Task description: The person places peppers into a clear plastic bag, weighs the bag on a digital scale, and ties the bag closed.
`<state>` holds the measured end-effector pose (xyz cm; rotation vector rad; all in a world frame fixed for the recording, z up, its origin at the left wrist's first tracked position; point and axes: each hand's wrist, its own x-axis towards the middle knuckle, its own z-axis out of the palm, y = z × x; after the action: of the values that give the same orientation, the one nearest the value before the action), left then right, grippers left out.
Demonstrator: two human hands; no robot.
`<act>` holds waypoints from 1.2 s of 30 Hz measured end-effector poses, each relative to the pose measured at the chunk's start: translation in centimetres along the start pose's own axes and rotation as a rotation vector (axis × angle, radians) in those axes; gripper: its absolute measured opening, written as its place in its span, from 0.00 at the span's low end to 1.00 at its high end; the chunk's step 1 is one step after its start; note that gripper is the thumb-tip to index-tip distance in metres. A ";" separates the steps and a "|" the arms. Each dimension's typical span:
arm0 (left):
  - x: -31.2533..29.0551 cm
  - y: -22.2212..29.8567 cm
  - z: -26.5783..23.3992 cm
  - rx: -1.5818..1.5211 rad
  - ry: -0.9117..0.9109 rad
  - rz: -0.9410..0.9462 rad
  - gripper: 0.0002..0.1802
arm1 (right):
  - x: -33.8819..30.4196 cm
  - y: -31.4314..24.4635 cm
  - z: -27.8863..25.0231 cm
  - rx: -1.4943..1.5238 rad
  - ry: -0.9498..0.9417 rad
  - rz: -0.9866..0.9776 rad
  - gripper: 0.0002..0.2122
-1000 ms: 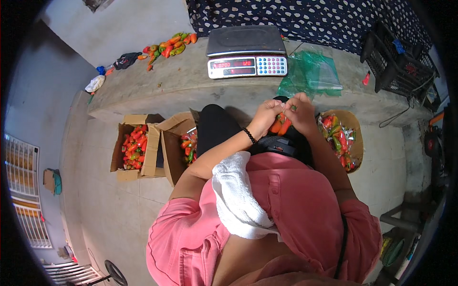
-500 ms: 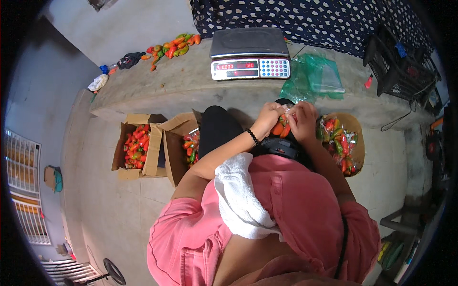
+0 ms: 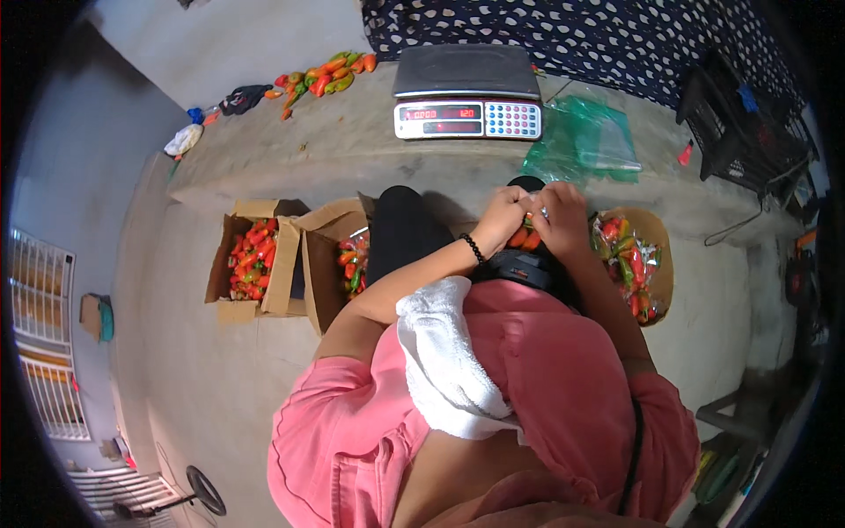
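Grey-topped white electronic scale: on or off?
On: red digits glow in the dark display windows of the grey-topped white electronic scale.

In front of me runs a concrete ledge [image 3: 348, 123] — spotted curtain [image 3: 572, 33] behind; pale floor [image 3: 233, 387] below, grey wall [image 3: 101, 185] and white grille [image 3: 44, 350] on my left.
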<state>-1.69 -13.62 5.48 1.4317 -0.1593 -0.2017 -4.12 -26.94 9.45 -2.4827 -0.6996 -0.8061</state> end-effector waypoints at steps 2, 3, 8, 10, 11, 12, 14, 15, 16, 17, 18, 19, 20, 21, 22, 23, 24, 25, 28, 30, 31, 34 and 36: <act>0.0 0.5 0.1 0.002 -0.035 -0.034 0.08 | -0.1 0.8 0.1 0.135 -0.063 -0.001 0.11; 0.1 0.7 0.1 -0.003 -0.018 -0.030 0.08 | -0.5 1.3 0.4 0.142 -0.069 -0.016 0.11; 0.6 -0.9 0.4 0.056 0.019 0.009 0.09 | -2.0 2.0 1.6 0.293 0.050 0.077 0.08; 0.3 -0.3 0.0 -0.003 -0.011 -0.130 0.16 | -3.2 3.7 1.3 0.372 0.012 0.309 0.04; 0.2 0.4 -0.7 -0.006 0.001 -0.125 0.16 | -3.8 5.3 1.0 0.403 -0.026 0.430 0.03; 0.1 1.2 -1.7 -0.072 -0.009 -0.164 0.15 | -4.6 6.9 0.4 0.499 0.034 0.504 0.02; -1.4 4.6 -4.8 -0.080 -0.016 -0.205 0.13 | -6.6 11.1 -1.4 0.622 0.099 0.629 0.01; -2.0 4.8 -7.9 -0.015 0.073 -0.259 0.12 | -7.2 12.9 -2.5 0.661 0.093 0.667 0.01; -2.6 4.3 -10.9 -0.091 0.198 -0.198 0.13 | -7.4 13.9 -4.1 0.629 0.062 0.773 0.02; -4.1 4.6 -13.8 -0.148 0.314 -0.155 0.13 | -7.9 15.1 -5.8 0.590 0.032 0.879 0.03; -5.2 4.2 -16.8 -0.126 0.391 -0.101 0.13 | -11.2 20.9 -6.3 0.364 0.080 0.883 0.05; -6.4 3.0 -19.9 -0.093 0.503 -0.078 0.12 | -14.5 26.2 -6.3 0.142 0.125 0.879 0.09; -8.7 1.6 -23.5 -0.124 0.587 -0.102 0.12 | -16.0 27.5 -6.3 -0.234 0.126 0.878 0.13; -10.7 0.6 -25.5 -0.131 0.788 -0.114 0.12 | -16.2 28.2 -6.6 -0.624 0.139 0.847 0.17; -13.3 -1.9 -28.8 -0.134 0.887 -0.117 0.09 | -14.6 27.6 -5.8 -0.604 0.120 0.821 0.17; -15.9 -2.7 -30.0 -0.356 0.777 -0.045 0.07 | -13.6 25.3 -5.3 -0.583 0.133 0.773 0.21; -19.0 -4.8 -32.1 -0.189 0.991 -0.176 0.07 | -12.3 23.0 -4.3 -0.555 0.153 0.722 0.24; -19.2 -5.8 -32.0 -0.232 1.216 -0.272 0.10 | -11.4 21.9 -3.2 -0.490 0.059 0.615 0.23; -26.0 -14.4 -36.8 -0.260 1.087 -0.341 0.06 | -6.8 16.2 3.7 -0.376 -0.141 0.405 0.23; -31.2 -19.2 -39.0 -0.327 0.895 -0.290 0.04 | -4.1 12.9 8.6 -0.052 -0.203 0.280 0.21; -30.0 -20.0 -38.3 -0.343 0.890 -0.299 0.04 | -3.8 12.5 9.4 -0.067 -0.215 0.278 0.21; -24.7 -18.7 -34.2 -0.164 1.014 -0.443 0.03 | -2.0 10.3 11.5 0.037 -0.430 0.265 0.23; -22.5 -16.6 -32.2 -0.165 1.091 -0.587 0.06 | -0.2 7.8 11.6 -0.014 -0.515 0.271 0.23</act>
<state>-16.92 20.53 -15.01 1.2187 1.1486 0.1092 5.04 -26.83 -1.06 -2.7394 -0.4964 -0.0671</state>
